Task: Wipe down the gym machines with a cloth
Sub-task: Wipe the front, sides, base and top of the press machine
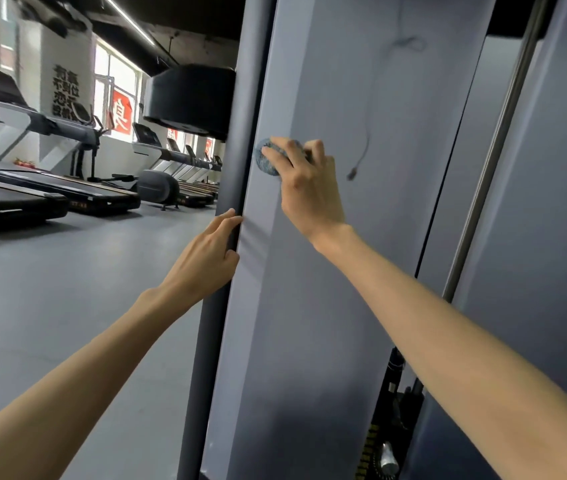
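Note:
A tall grey gym machine panel fills the middle of the head view, with a dark rounded upright post along its left edge. My right hand presses a bunched blue-grey cloth against the panel near that edge, fingers curled over it. My left hand rests on the post lower down, fingers fairly straight and thumb against the panel's edge. Most of the cloth is hidden under my fingers.
A thin cable with a plug hangs down the panel to the right of my hand. A chrome guide rod and a weight stack with yellow labels stand at right. Treadmills line the windows at left across grey floor.

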`<state>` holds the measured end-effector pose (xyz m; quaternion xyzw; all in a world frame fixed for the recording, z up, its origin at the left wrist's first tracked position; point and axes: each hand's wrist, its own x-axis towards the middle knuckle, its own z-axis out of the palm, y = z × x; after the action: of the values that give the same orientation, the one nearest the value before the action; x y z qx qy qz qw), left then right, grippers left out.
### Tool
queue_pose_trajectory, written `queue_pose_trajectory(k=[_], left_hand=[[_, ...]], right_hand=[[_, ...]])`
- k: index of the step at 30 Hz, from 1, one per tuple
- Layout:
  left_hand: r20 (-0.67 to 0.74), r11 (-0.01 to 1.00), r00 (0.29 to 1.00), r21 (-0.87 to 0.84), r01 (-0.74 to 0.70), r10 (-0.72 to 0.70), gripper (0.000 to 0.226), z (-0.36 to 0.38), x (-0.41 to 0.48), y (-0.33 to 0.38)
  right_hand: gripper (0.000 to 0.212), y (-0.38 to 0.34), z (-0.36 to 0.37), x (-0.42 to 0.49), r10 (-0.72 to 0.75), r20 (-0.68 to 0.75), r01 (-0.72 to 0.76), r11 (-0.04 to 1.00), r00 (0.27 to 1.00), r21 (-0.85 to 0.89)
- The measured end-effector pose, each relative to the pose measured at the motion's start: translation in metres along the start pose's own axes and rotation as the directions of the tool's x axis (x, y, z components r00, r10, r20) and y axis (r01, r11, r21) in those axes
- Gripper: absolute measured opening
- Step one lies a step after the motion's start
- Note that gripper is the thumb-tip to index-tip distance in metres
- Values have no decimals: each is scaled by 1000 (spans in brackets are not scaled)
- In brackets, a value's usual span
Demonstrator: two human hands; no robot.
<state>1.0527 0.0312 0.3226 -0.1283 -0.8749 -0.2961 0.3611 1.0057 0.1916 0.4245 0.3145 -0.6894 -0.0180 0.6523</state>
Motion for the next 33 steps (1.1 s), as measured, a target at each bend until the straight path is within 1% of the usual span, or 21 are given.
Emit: queue_pose_trajectory(k=[2, 3, 6, 9, 11, 13, 14, 15, 17, 19, 20, 21, 22, 23, 25, 27, 28, 30, 31, 32, 33], left_hand=[[16, 998, 998, -2, 60, -60, 64, -1, 1, -7], [24, 996, 996, -2, 86, -86, 64, 1, -1, -10], [60, 994, 992, -11, 111, -111, 67, 11, -9, -21], [89, 994, 991, -40, 106, -102, 70, 15, -11, -26], [106, 994, 989, -32, 103, -99, 70, 13, -12, -27], [124, 996, 989, -32, 83, -79, 72, 12, -14, -29], [129, 996, 989, -32, 77, -72, 72, 12, -14, -29], [132, 997, 989, -28, 74, -70, 73, 13, -15, -30], [135, 997, 988, -18, 74, -71, 72, 14, -15, -30], [151, 997, 985, -11, 82, -79, 72, 15, -15, -28], [164, 996, 983, -2, 86, -85, 71, 15, -15, -27], [175, 996, 981, 7, 88, -88, 71, 16, -15, -26], [180, 996, 980, 13, 88, -89, 70, 16, -15, -25], [179, 996, 980, 15, 90, -91, 70, 17, -15, -25], [169, 994, 980, 14, 106, -107, 67, 18, -14, -21], [133, 992, 983, 17, 126, -128, 64, 18, -13, -16], [109, 992, 986, 15, 124, -125, 63, 17, -11, -12], [61, 997, 995, 8, 76, -76, 62, 13, -7, -4], [37, 999, 998, 4, 43, -43, 63, 10, -4, 0], [12, 1000, 1000, -2, 12, -12, 64, 7, -1, 4], [-14, 1000, 1000, -13, -15, 15, 65, 5, 3, 9]], right_hand=[[52, -10, 5, -7, 24, -8, -24, 1000, 1000, 12], [53, -17, 7, -18, 12, 4, -12, 1000, 1000, 24], [51, -44, 17, -74, -138, 82, 135, 990, 987, 41], [51, -64, 23, -133, -297, 183, 290, 955, 937, 65], [51, -65, 25, -148, -393, 213, 387, 919, 895, 69], [48, -54, 24, -135, -452, 196, 453, 891, 870, 46], [47, -45, 20, -121, -442, 163, 443, 896, 882, 37], [48, -34, 16, -102, -396, 118, 395, 918, 911, 35], [49, -11, 6, -69, -222, 29, 221, 975, 975, 36], [48, -3, 2, -59, -74, -18, 75, 995, 997, 63], [48, -4, 4, -67, -56, -15, 57, 995, 998, 81], [50, -8, 9, -83, -74, 15, 72, 992, 997, 100], [53, -13, 14, -105, -128, 63, 120, 985, 990, 123], [56, -17, 17, -128, -217, 116, 200, 970, 969, 141], [63, -18, 15, -174, -415, 225, 395, 910, 882, 130], [66, -15, 10, -199, -541, 291, 542, 836, 789, 85], [63, -11, 9, -201, -584, 289, 588, 805, 758, 85], [49, 3, 11, -186, -656, 205, 655, 751, 726, 85], [42, 14, 13, -171, -668, 145, 667, 742, 730, 61], [40, 25, 13, -151, -651, 98, 652, 757, 752, 26], [41, 39, 10, -128, -604, 71, 606, 795, 794, -11]])
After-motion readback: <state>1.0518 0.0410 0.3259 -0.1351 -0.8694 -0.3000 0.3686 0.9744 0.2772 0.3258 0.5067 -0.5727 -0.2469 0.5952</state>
